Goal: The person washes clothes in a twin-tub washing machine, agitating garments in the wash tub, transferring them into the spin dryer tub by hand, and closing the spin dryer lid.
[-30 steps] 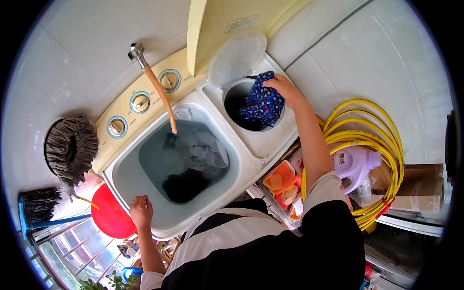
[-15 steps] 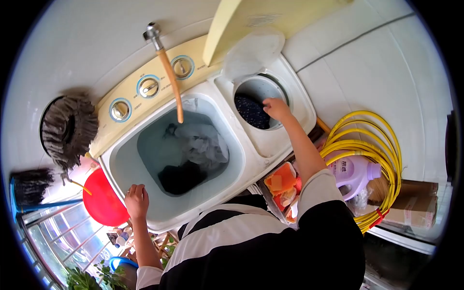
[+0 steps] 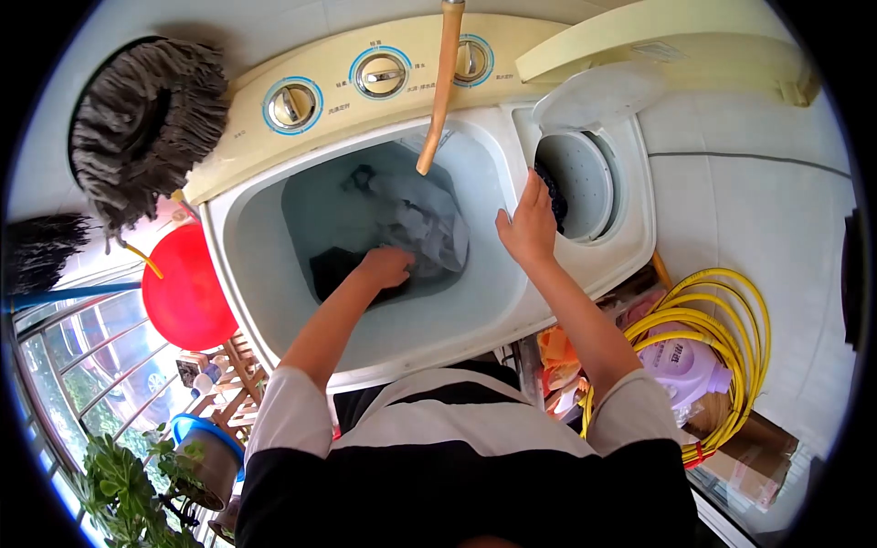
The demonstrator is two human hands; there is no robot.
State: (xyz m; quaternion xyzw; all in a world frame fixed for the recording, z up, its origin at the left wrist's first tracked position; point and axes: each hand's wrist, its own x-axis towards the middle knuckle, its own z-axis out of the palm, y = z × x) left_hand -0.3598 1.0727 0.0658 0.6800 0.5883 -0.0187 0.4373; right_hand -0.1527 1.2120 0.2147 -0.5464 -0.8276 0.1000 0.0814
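My left hand (image 3: 387, 268) reaches into the water-filled wash tub (image 3: 475, 315), at the dark cloth (image 3: 333, 270) and beside the white cloth (image 3: 422, 219). Its fingertips are partly hidden, so any grip cannot be made out. Over the divider between the two tubs is my right hand (image 3: 530, 222), fingers apart and holding nothing. Beside it, the round spin tub (image 3: 585, 187) has dark patterned cloth (image 3: 554, 196) inside, partly covered by that hand. The spin tub's translucent lid (image 3: 594, 96) stands raised.
An orange hose (image 3: 442, 91) hangs over the wash tub below the dial panel (image 3: 329, 64). At left are a grey mop (image 3: 146, 128), a red basin (image 3: 187, 288) and plants (image 3: 119, 484). A coiled yellow hose (image 3: 754, 338) and purple bottle (image 3: 681, 365) lie at right.
My left hand has moved from the tub's rim into the wash tub. My right hand has let go of the patterned cloth in the spin tub and moved left. The view has shifted.
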